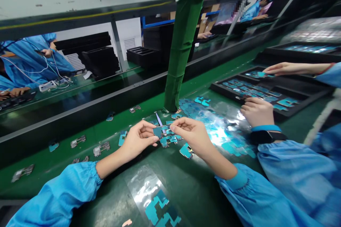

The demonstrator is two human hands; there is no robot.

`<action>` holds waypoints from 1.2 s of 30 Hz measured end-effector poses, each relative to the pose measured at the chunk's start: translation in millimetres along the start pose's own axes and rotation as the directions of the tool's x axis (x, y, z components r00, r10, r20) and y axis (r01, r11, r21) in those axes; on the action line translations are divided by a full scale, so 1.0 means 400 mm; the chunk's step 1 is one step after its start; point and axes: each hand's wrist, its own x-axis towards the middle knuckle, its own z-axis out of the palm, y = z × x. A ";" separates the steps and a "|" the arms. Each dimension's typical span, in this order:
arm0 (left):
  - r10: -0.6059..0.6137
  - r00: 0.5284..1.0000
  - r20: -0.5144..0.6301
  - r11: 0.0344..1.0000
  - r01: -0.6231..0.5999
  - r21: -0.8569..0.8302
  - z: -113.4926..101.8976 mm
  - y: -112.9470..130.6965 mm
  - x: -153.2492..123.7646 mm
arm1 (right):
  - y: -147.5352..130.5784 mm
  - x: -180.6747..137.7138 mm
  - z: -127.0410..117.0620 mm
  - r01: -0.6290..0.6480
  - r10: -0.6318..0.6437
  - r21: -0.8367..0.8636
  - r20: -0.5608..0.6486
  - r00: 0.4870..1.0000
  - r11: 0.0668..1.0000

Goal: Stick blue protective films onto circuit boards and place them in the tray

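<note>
My left hand (137, 139) pinches a small blue circuit piece (158, 131) above the green bench. My right hand (190, 134) meets it from the right, its fingertips closed on the same piece or on a thin film at its edge; I cannot tell which. Several loose blue pieces (170, 140) lie just below both hands. One more blue piece (185, 150) rests under my right wrist. Both my arms wear blue sleeves.
A co-worker's hands (257, 111) work at my right over a black tray (306, 95) of blue pieces. A green-wrapped post (181, 53) stands behind my hands. Metal parts (101, 148) lie along a conveyor. A clear film strip (149, 191) lies near me. Other workers sit opposite.
</note>
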 end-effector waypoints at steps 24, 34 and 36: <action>-0.002 1.000 0.015 1.000 0.001 0.019 0.002 0.005 -0.005 | -0.002 0.001 -0.001 0.005 -0.005 -0.002 0.028 1.000 1.000; -0.011 1.000 -0.002 1.000 0.011 0.028 -0.003 -0.001 -0.002 | 0.009 0.000 0.008 0.056 -0.054 -0.095 0.021 0.998 0.994; -0.012 1.000 0.002 1.000 0.012 0.019 -0.003 -0.001 -0.002 | 0.009 -0.001 0.010 0.055 -0.053 -0.100 0.016 0.998 0.993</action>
